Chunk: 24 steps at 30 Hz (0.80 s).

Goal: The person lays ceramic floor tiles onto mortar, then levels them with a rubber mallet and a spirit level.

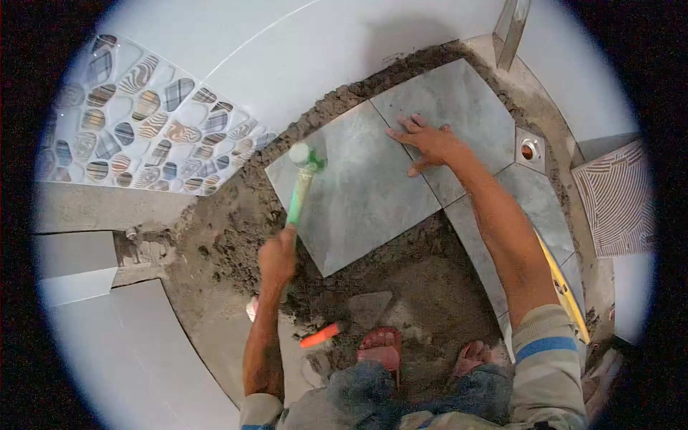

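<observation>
My R hand [432,148]: fingers spread on the far-right tile [469,97], tips approx. where it meets the left tile [358,201]. My L hand [277,256], nearer that tile's left edge, is wrapped round the mallet [299,195]; handle runs near-far, head over tile, contact can't tell. Mortar [326,111] beyond.

The mallet [301,190], with a white head face, a green section beside it and a pale green handle, is held with its head over the left grey tile [362,190], near that tile's upper-left edge (contact cannot be confirmed from this view). The left grey tile, four-cornered and faintly mottled, lies flat and askew to the view. Its right edge meets the right grey tile [473,107], similarly mottled, flat and partly hidden, along a narrow straight joint.
</observation>
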Available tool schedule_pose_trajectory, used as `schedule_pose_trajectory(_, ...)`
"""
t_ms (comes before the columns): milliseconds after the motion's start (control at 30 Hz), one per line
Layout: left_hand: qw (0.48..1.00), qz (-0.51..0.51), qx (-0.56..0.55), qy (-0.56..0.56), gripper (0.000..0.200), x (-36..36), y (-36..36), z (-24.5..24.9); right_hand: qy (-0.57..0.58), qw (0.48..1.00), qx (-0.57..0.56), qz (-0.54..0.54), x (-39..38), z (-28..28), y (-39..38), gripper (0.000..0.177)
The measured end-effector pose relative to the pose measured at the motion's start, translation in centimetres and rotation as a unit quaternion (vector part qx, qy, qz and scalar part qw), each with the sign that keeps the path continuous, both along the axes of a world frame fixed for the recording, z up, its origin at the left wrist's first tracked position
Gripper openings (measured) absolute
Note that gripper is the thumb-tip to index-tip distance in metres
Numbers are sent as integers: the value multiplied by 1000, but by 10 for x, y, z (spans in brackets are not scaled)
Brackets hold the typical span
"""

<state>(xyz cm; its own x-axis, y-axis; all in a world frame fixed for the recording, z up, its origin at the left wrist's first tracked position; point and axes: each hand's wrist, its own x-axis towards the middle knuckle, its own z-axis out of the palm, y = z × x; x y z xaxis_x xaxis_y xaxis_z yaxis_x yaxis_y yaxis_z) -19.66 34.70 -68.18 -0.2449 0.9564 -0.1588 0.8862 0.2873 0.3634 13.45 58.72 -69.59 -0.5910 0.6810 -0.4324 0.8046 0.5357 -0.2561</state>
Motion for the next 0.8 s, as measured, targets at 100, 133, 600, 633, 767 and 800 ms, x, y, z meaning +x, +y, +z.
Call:
schedule_pose_trajectory(100, 995, -14, 81, -59, 49, 14, -9, 15, -10, 1000, 6, -10, -1, -1, 1, 116)
schedule_pose_trajectory(133, 990, -9, 127, -67, 42, 18, -15, 14, -10, 1000, 5, -6, -3, 2, 1, 116)
schedule_pose_trajectory(600, 998, -40, 0, 41, 55, 35, -37, -19, 5, 1000, 28, -4, -1, -7, 3, 111)
schedule_pose_trajectory(633, 998, -42, 0, 39, 55, 34, -40, -24, 3, 1000, 28, -6, 0, -6, 3, 111)
schedule_pose_trajectory(767, 999, -9, -44, 7, 58, 41, -36, -10, -7, 1000, 17, 0, -7, -2, -3, 102)
schedule_pose_trajectory(800, 998, 18, -64, -13, 59, 42, -35, -9, -27, 1000, 1, 11, -10, -1, -8, 95)
